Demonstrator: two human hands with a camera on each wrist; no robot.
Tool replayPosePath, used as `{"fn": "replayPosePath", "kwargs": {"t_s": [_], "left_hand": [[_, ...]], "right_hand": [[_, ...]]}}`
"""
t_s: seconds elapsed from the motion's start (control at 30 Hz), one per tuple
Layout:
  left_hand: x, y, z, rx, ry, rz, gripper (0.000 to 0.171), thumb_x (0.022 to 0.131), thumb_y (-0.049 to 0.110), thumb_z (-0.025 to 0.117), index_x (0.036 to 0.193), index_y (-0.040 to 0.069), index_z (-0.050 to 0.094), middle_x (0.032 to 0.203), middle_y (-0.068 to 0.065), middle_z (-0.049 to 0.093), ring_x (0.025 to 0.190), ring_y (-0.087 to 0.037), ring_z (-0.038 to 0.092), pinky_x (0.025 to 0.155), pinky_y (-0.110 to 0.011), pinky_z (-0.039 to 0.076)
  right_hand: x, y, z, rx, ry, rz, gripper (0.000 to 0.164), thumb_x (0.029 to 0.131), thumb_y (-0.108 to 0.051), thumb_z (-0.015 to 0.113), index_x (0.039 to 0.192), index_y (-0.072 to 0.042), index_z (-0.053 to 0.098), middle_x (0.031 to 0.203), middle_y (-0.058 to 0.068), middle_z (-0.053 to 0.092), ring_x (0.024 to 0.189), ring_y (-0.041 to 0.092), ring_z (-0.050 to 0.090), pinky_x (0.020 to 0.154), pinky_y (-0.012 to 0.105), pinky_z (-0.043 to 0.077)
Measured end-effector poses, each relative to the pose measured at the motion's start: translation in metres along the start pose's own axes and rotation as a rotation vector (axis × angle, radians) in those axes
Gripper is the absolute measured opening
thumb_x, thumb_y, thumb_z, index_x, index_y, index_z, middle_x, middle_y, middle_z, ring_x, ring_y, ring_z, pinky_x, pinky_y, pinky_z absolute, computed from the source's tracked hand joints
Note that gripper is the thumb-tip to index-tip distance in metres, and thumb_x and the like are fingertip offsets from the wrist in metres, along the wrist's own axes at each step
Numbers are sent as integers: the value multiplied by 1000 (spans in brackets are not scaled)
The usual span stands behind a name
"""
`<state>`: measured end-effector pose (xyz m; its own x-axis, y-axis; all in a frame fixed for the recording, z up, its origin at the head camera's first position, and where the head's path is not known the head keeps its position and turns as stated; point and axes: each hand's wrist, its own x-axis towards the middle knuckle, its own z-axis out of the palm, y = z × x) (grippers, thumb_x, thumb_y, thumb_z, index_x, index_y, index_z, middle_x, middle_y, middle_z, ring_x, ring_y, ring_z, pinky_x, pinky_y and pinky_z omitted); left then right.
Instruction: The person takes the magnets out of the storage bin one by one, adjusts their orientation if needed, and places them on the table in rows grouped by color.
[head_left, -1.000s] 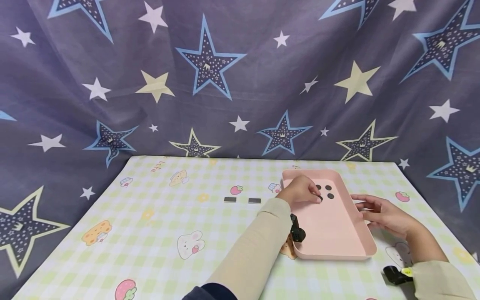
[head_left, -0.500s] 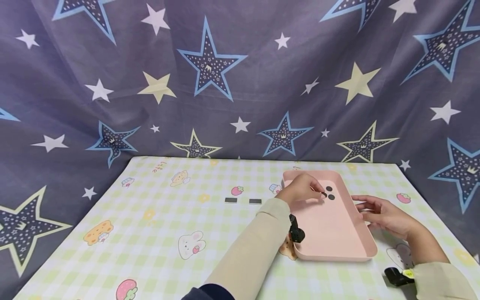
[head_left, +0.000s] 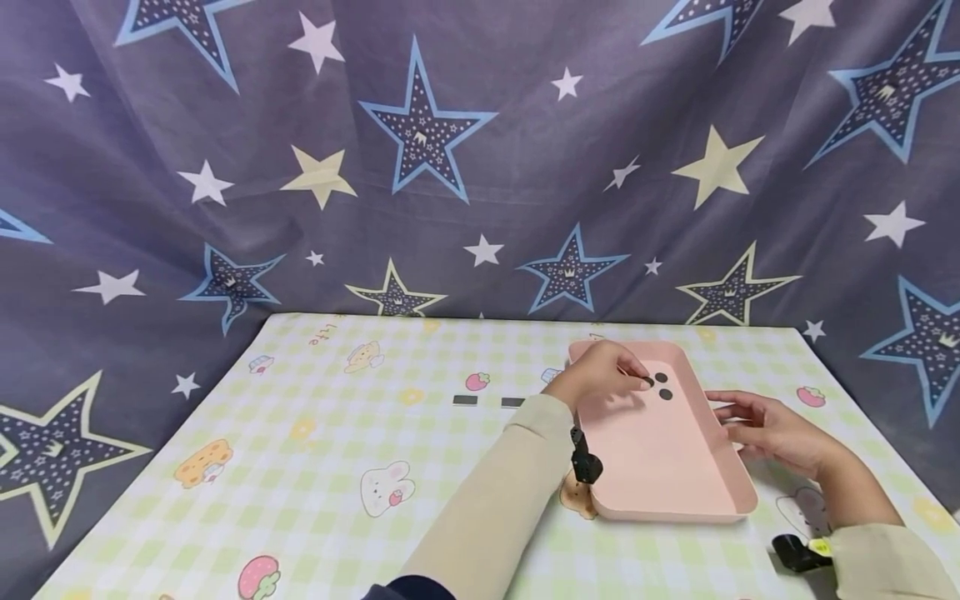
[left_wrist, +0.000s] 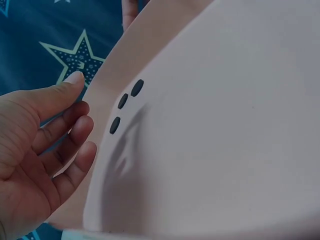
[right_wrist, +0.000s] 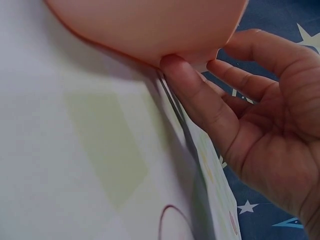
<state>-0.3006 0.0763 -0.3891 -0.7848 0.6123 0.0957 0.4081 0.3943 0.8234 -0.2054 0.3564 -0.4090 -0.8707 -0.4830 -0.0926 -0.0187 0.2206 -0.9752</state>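
Note:
My left hand [head_left: 600,373] hovers over the far part of a pink tray [head_left: 667,507]. At its thumb and index tips I see a small black disc [head_left: 648,382], pinched there; in the left wrist view the thumb hides it. Two similar discs, a nearer disc [head_left: 666,394] and a farther disc [head_left: 661,377], lie on the tray floor beside the fingertips. A third disc [left_wrist: 115,125] on the floor shows in the left wrist view. My right hand [head_left: 776,433] touches the outside of the tray's right wall with thumb and fingertips, fingers extended.
Two small dark rectangular pieces, a left piece [head_left: 465,400] and a right piece [head_left: 513,402], lie on the checkered tablecloth [head_left: 315,500] left of the tray. A star-patterned curtain [head_left: 465,167] hangs behind the table.
My left hand has moved slightly up and right with the disc, and its shadow now shows on the tray floor. My right hand keeps its place at the tray wall.

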Motion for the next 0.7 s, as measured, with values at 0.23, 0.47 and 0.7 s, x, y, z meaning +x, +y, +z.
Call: {"fn": "replayPosePath", "kwargs": {"t_s": [0.23, 0.47, 0.7], "left_hand": [[-4, 1, -6, 21, 13, 25, 14, 84, 12, 78, 95, 4, 77, 85, 1, 73, 74, 0, 61, 68, -13, 49], [-14, -1, -14, 14, 17, 50, 17, 85, 10, 77, 99, 0, 75, 89, -1, 73, 77, -1, 62, 73, -13, 49], [-25, -3, -21, -1, 36, 35, 15, 86, 11, 77, 98, 3, 75, 88, 2, 72, 79, -1, 62, 75, -14, 49]], "right_hand": [[0, 0, 0, 14, -11, -5, 49, 98, -1, 53, 144, -12, 42, 121, 4, 59, 104, 16, 63, 79, 42, 57], [0, 1, -1, 21, -24, -18, 48, 98, 0, 52, 141, -20, 46, 121, 3, 59, 104, 16, 63, 79, 42, 57], [0, 2, -1, 28, -36, -35, 48, 99, 1, 50, 137, -27, 49, 122, 2, 59, 104, 16, 63, 79, 41, 57]]}}
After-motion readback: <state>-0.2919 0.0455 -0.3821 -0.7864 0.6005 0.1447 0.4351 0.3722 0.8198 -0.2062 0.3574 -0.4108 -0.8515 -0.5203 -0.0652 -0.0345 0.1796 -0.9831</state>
